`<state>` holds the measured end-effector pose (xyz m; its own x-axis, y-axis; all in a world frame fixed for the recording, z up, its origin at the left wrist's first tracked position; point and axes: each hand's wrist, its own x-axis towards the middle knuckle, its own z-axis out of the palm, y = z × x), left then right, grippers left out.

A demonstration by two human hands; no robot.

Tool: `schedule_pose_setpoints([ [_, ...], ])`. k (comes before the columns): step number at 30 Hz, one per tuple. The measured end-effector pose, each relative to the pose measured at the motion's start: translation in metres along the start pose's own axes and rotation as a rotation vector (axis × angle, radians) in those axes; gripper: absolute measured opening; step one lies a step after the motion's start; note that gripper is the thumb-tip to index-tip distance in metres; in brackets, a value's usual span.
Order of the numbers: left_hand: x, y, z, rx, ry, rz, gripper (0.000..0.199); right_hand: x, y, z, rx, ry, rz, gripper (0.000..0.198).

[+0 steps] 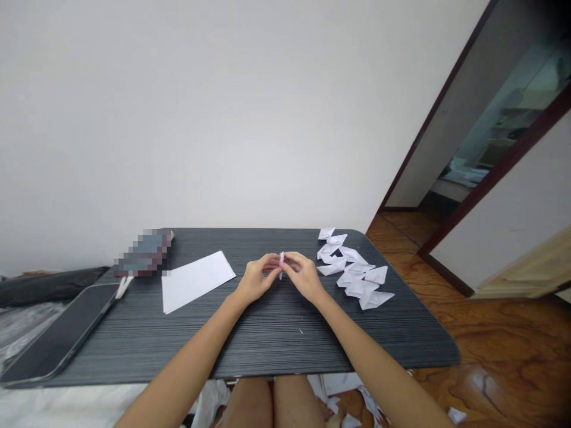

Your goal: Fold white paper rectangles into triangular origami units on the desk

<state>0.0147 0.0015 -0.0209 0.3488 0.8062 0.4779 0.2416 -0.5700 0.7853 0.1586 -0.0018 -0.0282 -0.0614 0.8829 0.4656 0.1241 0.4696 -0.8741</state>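
Between the fingertips of both hands stands a small folded piece of white paper (281,258), narrow and seen edge-on, above the middle of the dark table. My left hand (257,277) pinches it from the left, thumb and fingers closed. From the right, my right hand (304,274) pinches the same piece. The fingers hide part of its folds. To the right lie several folded white paper shapes (355,275) with pointed ends, some overlapping. A stack of flat white paper sheets (196,282) lies to the left of my left hand.
The dark wood-grain table (267,351) stands against a white wall (250,119). A pixelated object (145,252) sits at its back left corner. A dark flat panel (62,333) lies at the left edge. Paper scraps (350,419) are on the floor below.
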Motion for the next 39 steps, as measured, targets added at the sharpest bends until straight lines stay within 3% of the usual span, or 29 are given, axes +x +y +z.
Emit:
schedule_pose_setpoints([
  [12,0.001,0.005,-0.002,-0.07,-0.003,-0.048,0.034,0.0,-0.003,-0.001,-0.036,-0.043,-0.063,0.025],
  [17,0.0,0.003,-0.001,-0.088,0.016,-0.056,0.033,-0.002,-0.003,0.0,-0.154,-0.029,-0.143,0.028],
  [21,0.004,0.001,-0.003,-0.173,0.068,-0.115,0.024,-0.002,-0.006,-0.001,-0.251,0.0,-0.182,0.03],
  [26,0.009,0.002,-0.008,-0.385,0.157,-0.268,0.017,-0.001,-0.013,-0.004,-0.222,-0.021,-0.21,0.028],
  [30,0.008,0.005,-0.008,-0.464,0.184,-0.329,0.015,-0.002,-0.015,-0.004,-0.166,-0.027,-0.148,0.019],
  [33,0.009,0.003,-0.007,-0.406,0.181,-0.316,0.019,-0.002,-0.012,-0.002,-0.088,-0.014,-0.087,0.019],
  [39,0.009,-0.003,-0.006,-0.267,0.184,-0.29,0.032,0.002,-0.006,0.001,0.225,0.02,0.068,0.046],
])
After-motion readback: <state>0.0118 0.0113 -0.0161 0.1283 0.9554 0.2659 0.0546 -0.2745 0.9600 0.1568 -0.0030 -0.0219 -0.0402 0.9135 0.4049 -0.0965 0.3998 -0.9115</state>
